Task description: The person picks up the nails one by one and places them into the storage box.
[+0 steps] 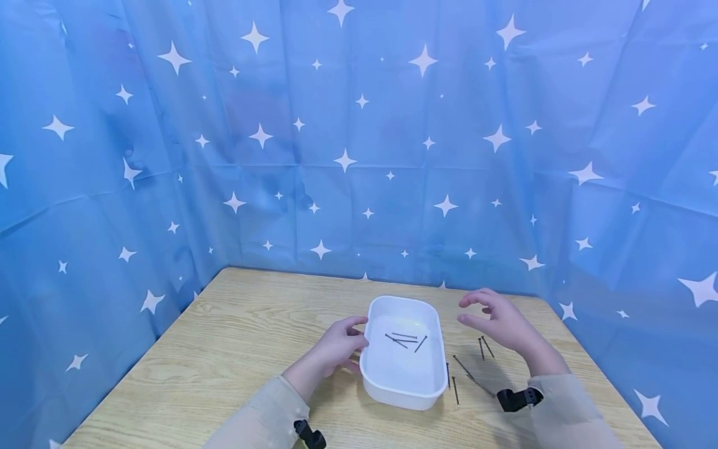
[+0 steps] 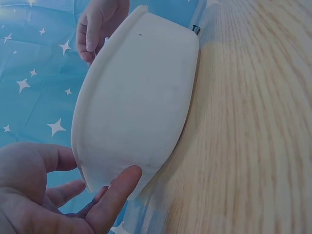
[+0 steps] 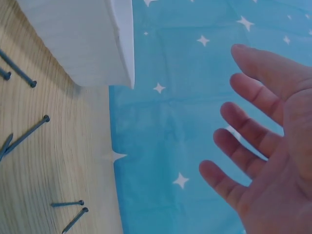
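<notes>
While several dark nails are held on its smooth floor, the white tub is seen resting on the table, right of centre and between the two hands. Along its outer left side it is touched by the left hand, whose fingers are spread apart; whether any tip is hooked over the rim cannot be told. Across on the other side, the right hand is held up above the tabletop, fingers parted and gently bent, nothing pinched!

Between two grips, that is how the step is judged: the tub steadied, the right fingers free. For a next move on the loose nails, a fine fingertip pinch would be called for, with the tub kept from sliding.

Those nails are scattered beside and beyond the tub's right wall, some paired, thin straight shanks topped by small heads, metal by the look of it. Rounded corners and a rolled lip are shown by the tub, plastic most likely. Beneath it all, pale wood grain is displayed by the table, and behind, creased blue fabric is dotted with white four-pointed stars.
</notes>
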`<state>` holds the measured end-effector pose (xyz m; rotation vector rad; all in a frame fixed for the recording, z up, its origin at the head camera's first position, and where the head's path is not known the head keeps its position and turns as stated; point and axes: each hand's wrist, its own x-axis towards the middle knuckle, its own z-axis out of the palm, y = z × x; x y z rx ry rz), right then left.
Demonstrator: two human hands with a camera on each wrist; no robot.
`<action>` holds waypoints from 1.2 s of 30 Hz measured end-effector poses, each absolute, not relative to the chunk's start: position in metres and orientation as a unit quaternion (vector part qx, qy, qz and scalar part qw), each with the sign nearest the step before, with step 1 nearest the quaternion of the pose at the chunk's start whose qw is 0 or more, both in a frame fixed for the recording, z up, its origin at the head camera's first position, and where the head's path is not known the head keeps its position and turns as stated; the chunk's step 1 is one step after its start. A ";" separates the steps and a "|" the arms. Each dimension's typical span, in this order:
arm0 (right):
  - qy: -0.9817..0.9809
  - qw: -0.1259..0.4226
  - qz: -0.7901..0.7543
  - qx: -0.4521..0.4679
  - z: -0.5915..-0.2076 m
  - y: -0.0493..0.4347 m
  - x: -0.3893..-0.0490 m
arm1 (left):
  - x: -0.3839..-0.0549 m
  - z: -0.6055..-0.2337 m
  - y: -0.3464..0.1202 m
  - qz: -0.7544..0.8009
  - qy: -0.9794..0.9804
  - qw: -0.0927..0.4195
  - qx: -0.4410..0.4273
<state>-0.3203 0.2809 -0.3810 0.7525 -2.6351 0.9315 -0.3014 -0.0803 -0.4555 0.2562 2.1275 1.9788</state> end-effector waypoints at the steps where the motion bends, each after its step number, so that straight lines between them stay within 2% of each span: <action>1: -0.904 0.124 0.319 0.258 -0.381 0.282 -0.319 | -0.302 -0.456 -0.080 0.674 0.725 0.112 0.088; 24: -0.914 0.123 0.298 0.245 -0.398 0.312 -0.297 | -0.302 -0.459 -0.079 0.669 0.731 0.107 0.085; 36: -0.919 0.099 0.301 0.234 -0.410 0.327 -0.292 | -0.302 -0.458 -0.079 0.671 0.728 0.107 0.084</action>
